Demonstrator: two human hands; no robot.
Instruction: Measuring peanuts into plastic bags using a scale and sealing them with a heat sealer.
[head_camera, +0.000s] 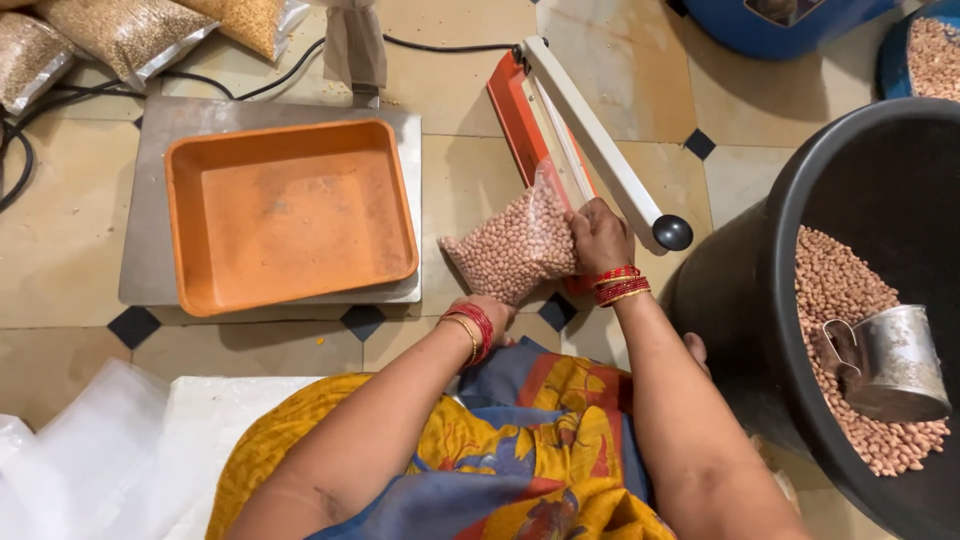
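While both hands hold it, peanut bag (512, 248) bulges full.

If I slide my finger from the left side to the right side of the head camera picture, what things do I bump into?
Clear plastic bags → orange tray on the metal scale → bag of peanuts → right hand → black knob of the sealer arm → black tub → metal scoop.

One head-worn camera looks steeply down, close over the hands, onto the tiled floor (60, 250).
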